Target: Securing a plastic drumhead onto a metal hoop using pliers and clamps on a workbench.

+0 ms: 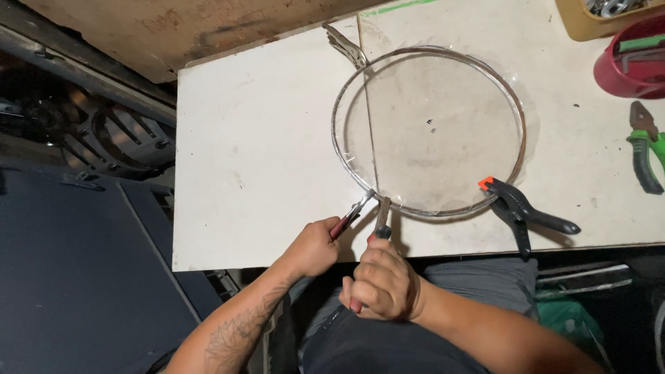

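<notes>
Ahead of both hands (pixel 315 248): metal ring (pixel 516 114).

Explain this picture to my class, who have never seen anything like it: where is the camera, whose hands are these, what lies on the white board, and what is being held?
The camera sits on a person's head and looks down at their own two bare hands. The left hand and the right hand each grip a pair of pliers, the left pliers and the right pliers, both biting the near edge of a metal ring that frames a clear round sheet. The ring lies on a white board. A black spring clamp and a metal locking clamp pinch the ring. Green-handled pliers and a red tub lie to the right.
</notes>
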